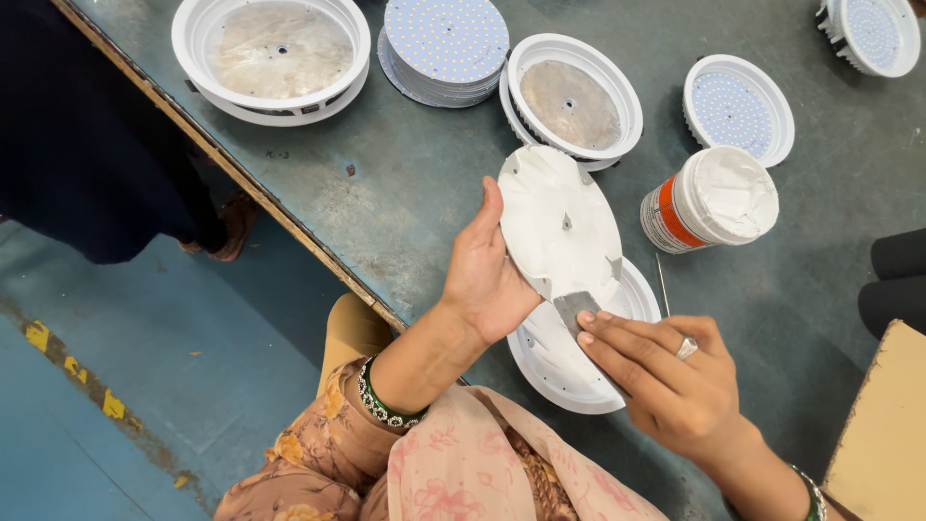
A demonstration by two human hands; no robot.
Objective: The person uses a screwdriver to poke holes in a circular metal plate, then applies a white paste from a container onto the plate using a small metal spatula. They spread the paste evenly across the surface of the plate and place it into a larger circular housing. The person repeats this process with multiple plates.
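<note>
My left hand holds a round disc coated with white paste, tilted up above a white round lamp housing on the table. My right hand grips a small flat metal scraper whose blade touches the disc's lower edge. A ring sits on one right finger, and bangles on both wrists. A jar of white paste with an orange band lies just right of the disc.
Further back on the grey-green table stand a large white housing, a stack of LED boards, another housing and two housings with LED boards fitted. A cardboard piece is at right; another person's dark clothing at left.
</note>
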